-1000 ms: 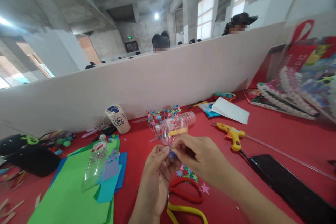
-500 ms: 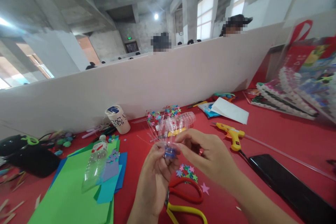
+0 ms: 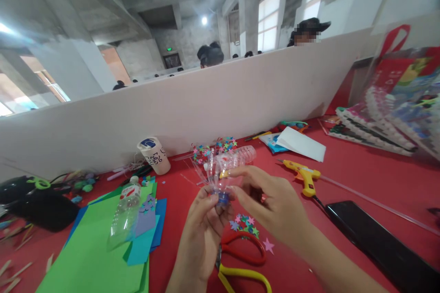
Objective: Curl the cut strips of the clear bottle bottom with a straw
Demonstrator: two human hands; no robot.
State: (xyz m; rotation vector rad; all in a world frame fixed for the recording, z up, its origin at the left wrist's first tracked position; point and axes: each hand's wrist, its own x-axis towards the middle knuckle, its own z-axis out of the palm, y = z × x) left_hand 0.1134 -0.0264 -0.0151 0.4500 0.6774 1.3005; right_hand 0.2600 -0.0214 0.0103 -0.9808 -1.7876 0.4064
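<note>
My left hand [image 3: 202, 233] is closed around the blue-capped neck of a cut clear plastic bottle piece [image 3: 217, 175], held upside down above the red table [image 3: 360, 178]. Its thin cut strips fan upward, several tipped with small coloured foam stars [image 3: 215, 146]. My right hand [image 3: 271, 203] sits just to its right, fingers curled and pinching at the strips. Loose foam stars [image 3: 244, 223] lie on the table under my hands.
Red-and-yellow scissors [image 3: 240, 256] lie below my hands. A plastic bottle [image 3: 126, 210] rests on green and blue paper sheets [image 3: 92, 252]. A yellow glue gun [image 3: 304, 176], a black phone [image 3: 381, 242], a white cup [image 3: 154, 154] and a white partition [image 3: 206, 105] surround the spot. People sit behind it.
My right hand has lifted from the bottle's neck to its strips. The strips have spread further apart and the piece stands more upright.
</note>
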